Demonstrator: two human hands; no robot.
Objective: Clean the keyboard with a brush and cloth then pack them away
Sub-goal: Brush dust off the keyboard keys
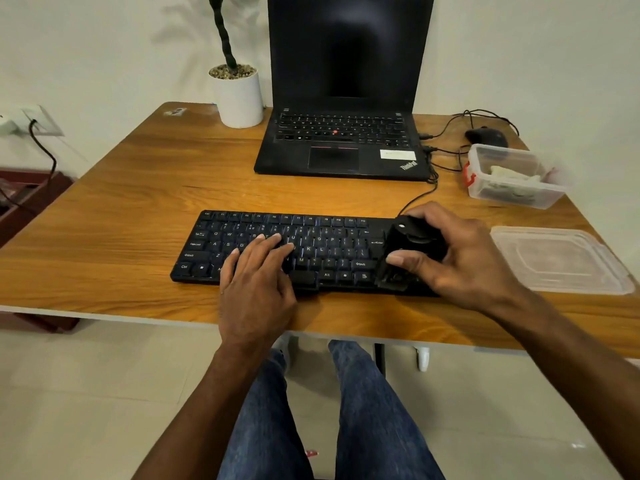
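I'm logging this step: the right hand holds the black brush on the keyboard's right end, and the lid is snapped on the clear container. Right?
Not quite. In the head view the right hand does hold the black brush on the keyboard's right end, but the lid lies off on the table, beside the open clear container.

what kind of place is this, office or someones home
Likely a home or small-office desk: an open laptop on a wooden table, an external keyboard, a wired mouse, and a potted plant against a plain wall.
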